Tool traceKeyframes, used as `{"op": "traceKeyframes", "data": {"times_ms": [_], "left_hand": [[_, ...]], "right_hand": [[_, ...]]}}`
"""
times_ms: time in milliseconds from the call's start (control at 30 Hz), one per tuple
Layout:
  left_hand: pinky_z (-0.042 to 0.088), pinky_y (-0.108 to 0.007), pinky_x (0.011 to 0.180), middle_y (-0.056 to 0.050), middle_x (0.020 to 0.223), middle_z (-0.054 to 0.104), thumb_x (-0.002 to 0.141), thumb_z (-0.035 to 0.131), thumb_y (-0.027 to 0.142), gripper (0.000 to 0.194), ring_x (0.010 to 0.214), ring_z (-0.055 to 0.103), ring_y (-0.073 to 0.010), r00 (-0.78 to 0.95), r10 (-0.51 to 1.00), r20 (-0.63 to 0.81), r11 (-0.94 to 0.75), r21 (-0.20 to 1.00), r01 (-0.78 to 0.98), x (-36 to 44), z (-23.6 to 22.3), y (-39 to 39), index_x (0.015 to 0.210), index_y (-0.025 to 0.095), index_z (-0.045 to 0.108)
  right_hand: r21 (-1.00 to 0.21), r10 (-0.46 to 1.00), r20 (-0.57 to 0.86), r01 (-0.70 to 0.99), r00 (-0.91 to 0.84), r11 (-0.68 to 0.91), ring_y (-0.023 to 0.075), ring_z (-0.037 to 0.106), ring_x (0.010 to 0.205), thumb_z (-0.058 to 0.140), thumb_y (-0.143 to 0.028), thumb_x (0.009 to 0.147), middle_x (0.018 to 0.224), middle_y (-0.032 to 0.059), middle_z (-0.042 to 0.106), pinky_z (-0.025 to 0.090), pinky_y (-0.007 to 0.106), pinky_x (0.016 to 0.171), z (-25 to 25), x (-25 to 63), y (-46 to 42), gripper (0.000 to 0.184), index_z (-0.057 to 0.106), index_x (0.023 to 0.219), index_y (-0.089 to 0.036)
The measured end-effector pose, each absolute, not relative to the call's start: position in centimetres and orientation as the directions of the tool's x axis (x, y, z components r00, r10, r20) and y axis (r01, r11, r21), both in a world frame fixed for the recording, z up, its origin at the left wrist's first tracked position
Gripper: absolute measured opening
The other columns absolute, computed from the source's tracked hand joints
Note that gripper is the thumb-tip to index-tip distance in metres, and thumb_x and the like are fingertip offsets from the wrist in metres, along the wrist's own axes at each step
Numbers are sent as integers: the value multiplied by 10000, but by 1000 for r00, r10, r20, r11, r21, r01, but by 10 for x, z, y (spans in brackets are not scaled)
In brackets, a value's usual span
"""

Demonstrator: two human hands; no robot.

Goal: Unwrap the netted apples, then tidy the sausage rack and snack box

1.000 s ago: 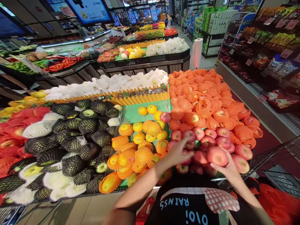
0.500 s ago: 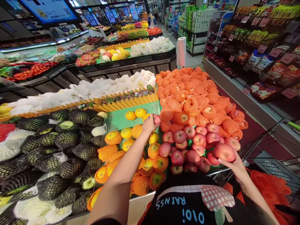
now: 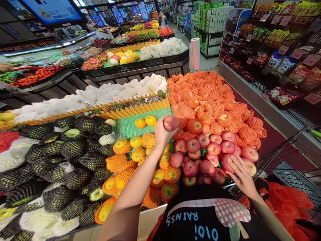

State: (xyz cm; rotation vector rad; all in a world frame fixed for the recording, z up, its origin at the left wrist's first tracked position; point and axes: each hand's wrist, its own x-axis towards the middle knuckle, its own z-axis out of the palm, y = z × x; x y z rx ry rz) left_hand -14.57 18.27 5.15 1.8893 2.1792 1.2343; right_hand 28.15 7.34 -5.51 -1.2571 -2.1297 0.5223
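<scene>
Apple (image 3: 171, 123) grasped in the grip of the left hand (image 3: 162, 135), mid-frame, between oranges (image 3: 135, 142) and netted fruit (image 3: 195, 126).
Right hand (image 3: 241, 173), lower right, covers a second apple (image 3: 227, 163), cannot tell if grasping; the step looks like lifting, the next move calling for a steady hold.

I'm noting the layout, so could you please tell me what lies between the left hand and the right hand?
Loose red apples, and some orange-netted fruit nearer the left hand, lie there in the head view.
</scene>
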Motion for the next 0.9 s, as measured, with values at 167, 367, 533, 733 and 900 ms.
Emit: {"op": "traceKeyframes", "data": {"times_ms": [167, 367, 533, 733, 900], "left_hand": [[454, -415, 1059, -89, 1313, 568, 718, 845, 431, 778, 1208, 556, -260, -10, 874, 486, -330, 608, 722, -81, 71, 178, 1360, 219, 462], [482, -427, 1002, -127, 1268, 581, 682, 861, 479, 825, 1156, 580, -303, 201, 956, 215, -294, 647, 703, 5, 37, 193, 1375, 227, 490], [476, -437, 932, -200, 1243, 560, 762, 805, 474, 788, 1147, 567, -359, 124, 992, 36, -124, 523, 843, 47, 4, 217, 1412, 181, 470], [488, -395, 902, -201, 1327, 533, 843, 704, 530, 789, 1138, 588, -335, 38, 997, -66, -8, 403, 915, 54, -5, 221, 1461, 174, 370], [457, -388, 985, -188, 1351, 555, 867, 679, 476, 781, 1201, 566, -316, 138, 990, -28, -111, 442, 890, 44, 3, 207, 1489, 146, 342]], "right_hand": [[-561, 824, 251, 618, -508, 551, 322, 223, 1517, 535, -278, 976, 1593, 35, 381, 326, 610, 1189, -64, 274, 75, 437, 582, 1409, -312], [-574, 851, 329, 629, -409, 524, 338, 333, 1471, 610, -304, 950, 1595, 72, 358, 382, 598, 1161, -63, 269, 71, 442, 589, 1391, -324], [-518, 840, 444, 675, -313, 525, 339, 361, 1455, 564, -213, 956, 1370, 103, 569, 434, 594, 1122, -94, 256, 60, 371, 627, 1313, -295], [-513, 824, 501, 677, -264, 528, 360, 437, 1378, 661, -310, 922, 1345, 120, 559, 445, 606, 1093, -94, 251, 64, 310, 638, 1228, -264], [-534, 840, 461, 666, -287, 520, 337, 508, 1276, 674, -390, 918, 1349, 135, 541, 461, 581, 1061, -70, 258, 67, 335, 643, 1217, -243]]}}
